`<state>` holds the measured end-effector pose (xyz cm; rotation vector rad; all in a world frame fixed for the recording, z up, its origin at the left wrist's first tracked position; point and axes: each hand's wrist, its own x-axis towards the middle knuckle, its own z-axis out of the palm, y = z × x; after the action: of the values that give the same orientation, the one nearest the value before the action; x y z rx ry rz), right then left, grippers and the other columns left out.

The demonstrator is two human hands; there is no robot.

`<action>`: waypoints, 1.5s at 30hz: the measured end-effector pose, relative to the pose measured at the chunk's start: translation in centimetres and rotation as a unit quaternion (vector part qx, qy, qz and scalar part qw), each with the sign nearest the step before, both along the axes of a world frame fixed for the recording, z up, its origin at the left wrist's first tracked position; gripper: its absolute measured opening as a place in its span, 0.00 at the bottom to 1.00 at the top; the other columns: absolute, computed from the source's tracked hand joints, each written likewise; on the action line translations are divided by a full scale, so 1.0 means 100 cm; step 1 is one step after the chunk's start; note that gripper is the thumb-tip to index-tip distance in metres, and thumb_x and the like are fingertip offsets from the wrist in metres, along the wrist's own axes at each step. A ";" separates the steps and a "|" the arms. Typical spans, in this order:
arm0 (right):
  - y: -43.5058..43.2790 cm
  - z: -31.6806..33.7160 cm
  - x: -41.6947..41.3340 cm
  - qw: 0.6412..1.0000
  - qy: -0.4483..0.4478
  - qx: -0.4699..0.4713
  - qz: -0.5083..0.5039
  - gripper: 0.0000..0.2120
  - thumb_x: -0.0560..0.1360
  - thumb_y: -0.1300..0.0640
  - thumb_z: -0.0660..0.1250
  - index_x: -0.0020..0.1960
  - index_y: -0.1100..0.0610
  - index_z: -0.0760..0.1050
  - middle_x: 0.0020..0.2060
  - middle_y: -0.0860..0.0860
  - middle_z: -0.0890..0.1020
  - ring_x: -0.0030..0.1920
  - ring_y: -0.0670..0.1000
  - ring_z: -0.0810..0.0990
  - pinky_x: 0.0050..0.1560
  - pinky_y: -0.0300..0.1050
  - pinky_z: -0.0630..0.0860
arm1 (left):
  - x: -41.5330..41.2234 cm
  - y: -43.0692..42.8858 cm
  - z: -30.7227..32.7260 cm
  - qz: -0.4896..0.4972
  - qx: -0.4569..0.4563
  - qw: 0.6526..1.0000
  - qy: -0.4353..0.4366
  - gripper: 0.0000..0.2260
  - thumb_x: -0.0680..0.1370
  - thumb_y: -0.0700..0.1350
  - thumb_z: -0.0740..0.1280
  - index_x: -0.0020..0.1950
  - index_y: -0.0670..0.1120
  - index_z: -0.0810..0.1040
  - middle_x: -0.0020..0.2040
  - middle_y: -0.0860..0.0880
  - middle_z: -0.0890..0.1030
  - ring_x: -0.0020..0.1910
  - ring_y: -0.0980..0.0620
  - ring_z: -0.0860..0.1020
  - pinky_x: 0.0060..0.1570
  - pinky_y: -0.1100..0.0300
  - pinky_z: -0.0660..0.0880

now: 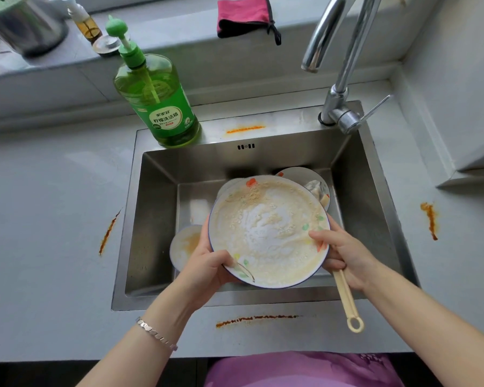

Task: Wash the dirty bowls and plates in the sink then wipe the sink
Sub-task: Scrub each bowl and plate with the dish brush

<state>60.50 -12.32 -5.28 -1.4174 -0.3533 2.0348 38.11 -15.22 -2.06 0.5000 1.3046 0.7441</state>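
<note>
Plate, soapy, held over sink. Left hand fingers grip its near-left rim; right hand fingers pinch right rim and clamp a cream brush handle. More dishes below.

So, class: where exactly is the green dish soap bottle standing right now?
In the head view, the dish soap bottle stands upright on the sink's back ledge at its left corner, left of the faucet and behind the soapy plate.

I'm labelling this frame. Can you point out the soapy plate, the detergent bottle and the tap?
soapy plate [268,233]: head view, foamy centre.
detergent bottle [165,118]: head view, front label.
tap [344,115]: head view, base by the lever.
</note>
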 end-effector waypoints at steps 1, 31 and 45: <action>0.001 0.001 0.001 1.000 -0.009 -0.004 -0.005 0.20 0.75 0.67 0.59 0.62 0.49 0.72 0.44 0.58 0.80 0.18 0.41 0.59 0.14 0.30 0.56 | 0.001 0.002 -0.003 -0.019 0.018 0.998 0.058 0.36 0.72 0.26 0.59 0.71 0.58 0.59 0.65 0.46 0.69 0.59 0.42 0.74 0.41 0.52 0.81; 0.028 0.027 0.005 0.915 -0.233 0.265 0.194 0.43 0.62 0.64 0.78 0.70 0.47 0.61 0.58 0.43 0.75 0.53 0.37 0.76 0.53 0.35 0.76 | 0.015 0.014 0.030 0.017 0.298 0.916 0.268 0.30 0.57 0.48 0.74 0.55 0.69 0.73 0.54 0.63 0.77 0.51 0.65 0.76 0.41 0.69 0.77; 0.035 0.034 0.008 0.936 -0.172 0.253 0.172 0.36 0.64 0.62 0.75 0.68 0.47 0.68 0.50 0.41 0.81 0.46 0.34 0.80 0.42 0.27 0.75 | 0.004 0.033 0.054 -0.172 0.271 0.909 0.267 0.33 0.60 0.43 0.73 0.59 0.69 0.71 0.55 0.68 0.76 0.54 0.65 0.76 0.51 0.67 0.76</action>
<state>61.33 -8.86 -1.90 -1.4369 -1.2566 1.7489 38.51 -11.95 3.38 1.4284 1.4414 0.6881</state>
